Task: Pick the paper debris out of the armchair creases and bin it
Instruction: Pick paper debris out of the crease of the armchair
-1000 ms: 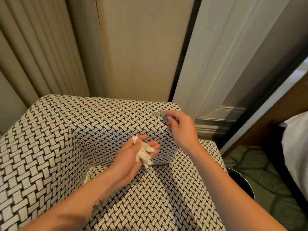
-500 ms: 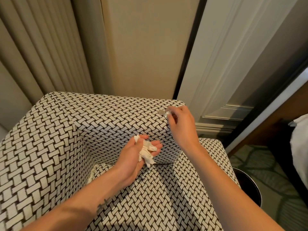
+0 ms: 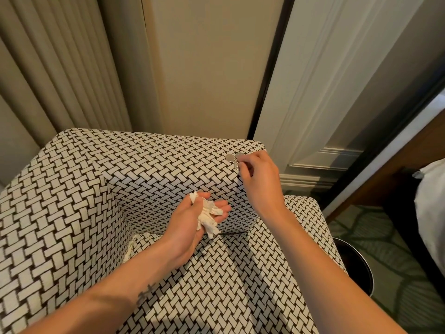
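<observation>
The armchair [image 3: 72, 213] is covered in a black-and-white woven pattern. My left hand [image 3: 190, 218] hovers palm-up over the seat, holding a wad of crumpled white paper [image 3: 208, 214]. My right hand [image 3: 258, 174] rests at the right end of the chair's back top, fingertips pinched on small silvery coin-like pieces [image 3: 232, 158] lying there. More white paper [image 3: 128, 251] pokes out of the crease between the seat and the left arm. A dark round bin [image 3: 354, 268] stands on the floor to the right of the chair.
Beige curtains [image 3: 60, 68] hang behind the chair on the left, with a wall panel and a white door frame [image 3: 325, 92] behind it. White bedding [image 3: 431, 213] and green patterned carpet [image 3: 390, 237] lie at the right edge.
My right hand has shifted slightly up and right along the back top, staying on the silvery pieces. My left hand keeps the paper wad in the same pose.
</observation>
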Tool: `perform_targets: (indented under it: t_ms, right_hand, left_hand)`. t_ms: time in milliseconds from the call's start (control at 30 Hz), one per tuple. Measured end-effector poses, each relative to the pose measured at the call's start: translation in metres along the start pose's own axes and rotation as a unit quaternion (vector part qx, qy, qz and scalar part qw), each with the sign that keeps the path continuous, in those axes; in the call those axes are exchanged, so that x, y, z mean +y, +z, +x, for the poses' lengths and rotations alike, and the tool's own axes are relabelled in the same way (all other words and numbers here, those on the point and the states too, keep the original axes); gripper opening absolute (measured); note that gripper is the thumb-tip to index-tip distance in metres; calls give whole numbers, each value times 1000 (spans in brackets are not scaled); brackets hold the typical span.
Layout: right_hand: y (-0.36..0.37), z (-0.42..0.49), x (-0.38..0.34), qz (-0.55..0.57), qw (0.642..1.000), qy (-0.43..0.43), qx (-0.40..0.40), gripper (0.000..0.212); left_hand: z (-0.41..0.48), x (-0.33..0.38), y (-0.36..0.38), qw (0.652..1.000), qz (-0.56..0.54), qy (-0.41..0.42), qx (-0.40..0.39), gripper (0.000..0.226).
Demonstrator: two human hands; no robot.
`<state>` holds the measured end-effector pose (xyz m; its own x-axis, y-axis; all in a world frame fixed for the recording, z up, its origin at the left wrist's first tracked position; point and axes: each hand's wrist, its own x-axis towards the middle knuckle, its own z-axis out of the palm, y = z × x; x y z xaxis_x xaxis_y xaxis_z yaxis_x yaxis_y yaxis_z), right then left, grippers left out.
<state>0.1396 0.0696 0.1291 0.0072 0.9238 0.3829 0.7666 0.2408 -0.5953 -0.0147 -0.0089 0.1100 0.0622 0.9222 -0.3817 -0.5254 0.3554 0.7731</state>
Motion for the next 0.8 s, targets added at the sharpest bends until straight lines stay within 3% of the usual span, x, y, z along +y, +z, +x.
perform_targets:
  t_ms: [233, 500, 800]
  right_hand:
    - [2, -5, 3, -19, 1000, -23, 7, 22]
    - [7, 5, 0, 37, 998, 39, 12, 22]
    - [12, 17, -2, 11, 998, 55, 23, 17]
  left_hand:
    - [1, -2, -1, 1000, 15, -8, 5, 29]
    - [3, -1, -2, 1000, -6, -11, 9, 29]
    - [3, -1, -3, 1000, -3, -13, 11, 28]
